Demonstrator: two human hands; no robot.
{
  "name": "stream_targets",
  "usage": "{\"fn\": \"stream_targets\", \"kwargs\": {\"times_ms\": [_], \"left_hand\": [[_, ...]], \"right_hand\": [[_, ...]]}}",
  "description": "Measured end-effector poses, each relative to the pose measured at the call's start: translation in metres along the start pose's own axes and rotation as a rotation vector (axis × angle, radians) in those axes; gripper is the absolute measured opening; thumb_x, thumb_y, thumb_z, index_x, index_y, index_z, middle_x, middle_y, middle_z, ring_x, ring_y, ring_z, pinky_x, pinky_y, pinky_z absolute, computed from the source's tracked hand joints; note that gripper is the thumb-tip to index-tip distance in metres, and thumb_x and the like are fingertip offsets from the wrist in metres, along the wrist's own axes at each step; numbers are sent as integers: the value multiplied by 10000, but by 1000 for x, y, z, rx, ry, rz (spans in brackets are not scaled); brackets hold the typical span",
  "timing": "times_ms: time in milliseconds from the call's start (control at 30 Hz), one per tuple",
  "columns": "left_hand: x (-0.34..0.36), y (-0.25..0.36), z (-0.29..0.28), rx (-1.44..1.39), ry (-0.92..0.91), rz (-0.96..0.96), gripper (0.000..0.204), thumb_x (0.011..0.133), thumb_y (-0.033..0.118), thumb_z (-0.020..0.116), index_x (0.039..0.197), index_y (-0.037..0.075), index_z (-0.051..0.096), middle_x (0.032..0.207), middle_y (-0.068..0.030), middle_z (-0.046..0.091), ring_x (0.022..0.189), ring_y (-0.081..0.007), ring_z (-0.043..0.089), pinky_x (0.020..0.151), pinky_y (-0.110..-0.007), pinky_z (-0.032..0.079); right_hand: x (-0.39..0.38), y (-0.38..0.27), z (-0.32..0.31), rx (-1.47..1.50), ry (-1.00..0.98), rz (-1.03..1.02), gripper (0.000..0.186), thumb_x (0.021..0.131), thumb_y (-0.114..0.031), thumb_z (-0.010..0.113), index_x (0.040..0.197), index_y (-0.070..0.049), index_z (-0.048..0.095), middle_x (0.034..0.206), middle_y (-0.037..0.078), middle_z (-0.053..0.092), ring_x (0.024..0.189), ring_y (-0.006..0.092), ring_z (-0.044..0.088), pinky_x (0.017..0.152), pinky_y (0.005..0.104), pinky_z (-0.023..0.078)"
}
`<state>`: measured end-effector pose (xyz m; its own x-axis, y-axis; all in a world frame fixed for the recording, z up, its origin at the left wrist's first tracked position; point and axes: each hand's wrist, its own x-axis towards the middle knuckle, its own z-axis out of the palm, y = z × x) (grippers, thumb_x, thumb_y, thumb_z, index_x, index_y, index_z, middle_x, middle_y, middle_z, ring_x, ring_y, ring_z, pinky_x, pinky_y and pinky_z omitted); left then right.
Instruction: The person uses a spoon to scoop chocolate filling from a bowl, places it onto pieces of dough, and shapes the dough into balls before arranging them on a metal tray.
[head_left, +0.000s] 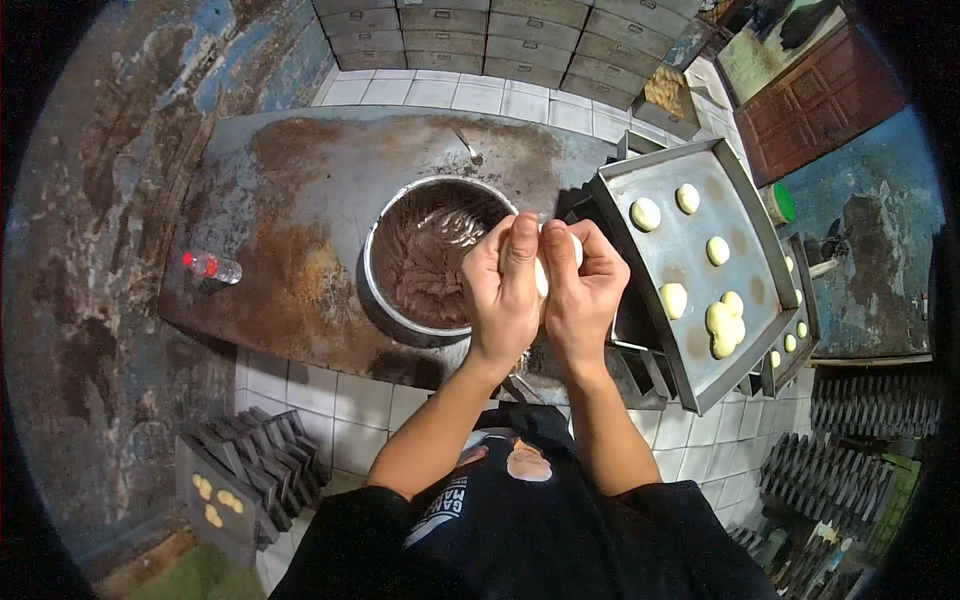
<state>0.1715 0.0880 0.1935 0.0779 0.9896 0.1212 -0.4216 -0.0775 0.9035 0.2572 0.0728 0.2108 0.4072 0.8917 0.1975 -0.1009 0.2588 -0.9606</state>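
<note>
My left hand point(503, 285) and my right hand point(583, 290) are pressed together above the worktop, both closed round one pale piece of dough point(543, 275), of which only a sliver shows between the fingers. Just left of the hands stands a round metal bowl point(385, 300) holding dark brown chocolate filling point(430, 255). To the right lies a grey metal baking tray point(680, 250) with several pale dough balls point(722, 325) on it, some clustered near its front edge.
A small clear bottle with a red cap point(212, 267) lies on the rusty metal worktop point(300, 180). A second tray with dough balls point(790, 340) sits lower right. Stacked dark moulds point(255, 460) lie on the tiled floor, with grey drawers point(500, 40) behind.
</note>
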Motion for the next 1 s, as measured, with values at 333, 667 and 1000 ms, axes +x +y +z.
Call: {"fn": "stream_targets", "kwargs": {"times_ms": [333,667,1000], "left_hand": [[8,-26,-46,-50,-178,-147,412,1118,436,477,964,78,608,734,43,579,689,-52,566,599,-219,429],[-46,-129,-101,295,-420,54,580,848,173,850,1360,34,617,1250,-86,697,1237,-226,629,1068,-373,510],[-89,-103,-180,745,-328,70,623,756,153,908,1301,9,643,1195,-147,733,1118,-281,714,981,-398,557]], "right_hand": [[12,-7,-29,-156,-153,144,359,1059,-287,690,889,27,734,770,-21,688,675,25,557,581,219,432],[1,3,-30,-790,-590,55,327,1071,-264,572,1112,10,745,858,257,662,829,382,702,750,421,529],[-202,303,-209,-1575,-727,453,168,992,-105,531,1076,-42,661,1017,218,744,953,403,746,806,539,603]]}}
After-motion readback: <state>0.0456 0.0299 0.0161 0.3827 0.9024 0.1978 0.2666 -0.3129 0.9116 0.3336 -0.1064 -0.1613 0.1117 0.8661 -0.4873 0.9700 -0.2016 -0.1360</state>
